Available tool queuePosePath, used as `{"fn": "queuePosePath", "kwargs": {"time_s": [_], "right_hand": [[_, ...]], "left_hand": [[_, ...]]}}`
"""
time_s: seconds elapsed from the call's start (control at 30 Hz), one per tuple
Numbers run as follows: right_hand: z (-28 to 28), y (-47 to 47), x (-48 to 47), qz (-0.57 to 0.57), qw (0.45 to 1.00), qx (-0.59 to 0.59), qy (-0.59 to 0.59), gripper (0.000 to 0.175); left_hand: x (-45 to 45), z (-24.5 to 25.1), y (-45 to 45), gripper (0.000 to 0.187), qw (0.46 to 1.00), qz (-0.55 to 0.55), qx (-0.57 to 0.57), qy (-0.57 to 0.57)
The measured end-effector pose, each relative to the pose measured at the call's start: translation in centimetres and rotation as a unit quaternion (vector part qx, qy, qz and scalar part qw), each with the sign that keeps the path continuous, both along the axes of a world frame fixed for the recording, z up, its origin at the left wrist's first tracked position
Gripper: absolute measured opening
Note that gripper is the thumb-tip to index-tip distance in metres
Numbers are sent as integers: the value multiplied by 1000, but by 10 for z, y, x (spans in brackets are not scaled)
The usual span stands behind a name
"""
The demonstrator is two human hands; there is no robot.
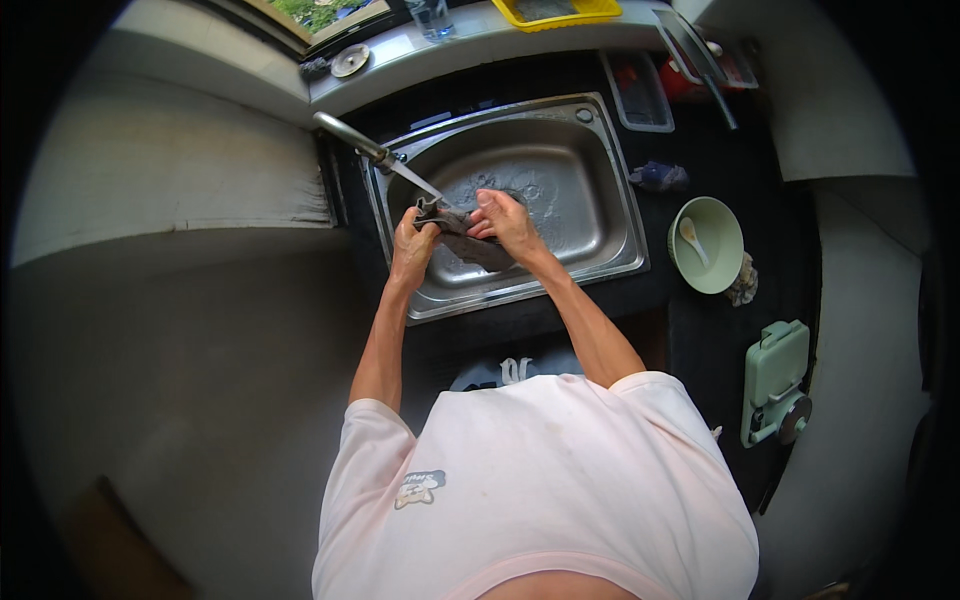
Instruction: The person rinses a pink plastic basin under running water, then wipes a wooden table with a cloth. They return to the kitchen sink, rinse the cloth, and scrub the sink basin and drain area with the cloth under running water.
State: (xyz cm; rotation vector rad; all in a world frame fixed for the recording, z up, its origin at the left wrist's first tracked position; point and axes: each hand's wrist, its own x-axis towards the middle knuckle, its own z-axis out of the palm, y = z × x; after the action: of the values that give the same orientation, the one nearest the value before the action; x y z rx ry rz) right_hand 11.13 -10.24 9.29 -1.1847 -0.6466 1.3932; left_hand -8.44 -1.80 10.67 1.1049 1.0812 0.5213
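My left hand (412,247) grips one end of a wet grey cloth (480,253) over the left part of a stainless steel sink (577,195). From the faucet (349,133), a stream of water runs down onto the cloth between my hands. At the cloth's right part is my right hand (511,229), fingers curled against the fabric and thumb raised. Whether those fingers pinch the cloth is not clear. The lower part of the cloth hangs into the basin, where water ripples on the bottom.
Right of the sink are a crumpled purple cloth (660,177), a pale green bowl (716,259) holding a spoon (694,240), and a green appliance (778,382). Behind it stand a clear plastic container (641,94) and a cleaver (701,56). A yellow tray (555,21) rests on the sill.
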Motion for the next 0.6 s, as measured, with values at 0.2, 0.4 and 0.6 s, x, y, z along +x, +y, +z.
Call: {"fn": "queuePosePath", "kwargs": {"time_s": [0.2, 0.4, 0.6], "right_hand": [[31, -3, 24, -4, 987, 19, 158, 81], [102, 19, 36, -27, 994, 49, 96, 77], [180, 33, 33, -21, 970, 233, 60, 68]], "left_hand": [[-21, 17, -9, 21, 986, 36, 156, 34], [-41, 72, -8, 34, 959, 3, 237, 158], [-27, 155, -9, 26, 953, 39, 301, 15]]}}
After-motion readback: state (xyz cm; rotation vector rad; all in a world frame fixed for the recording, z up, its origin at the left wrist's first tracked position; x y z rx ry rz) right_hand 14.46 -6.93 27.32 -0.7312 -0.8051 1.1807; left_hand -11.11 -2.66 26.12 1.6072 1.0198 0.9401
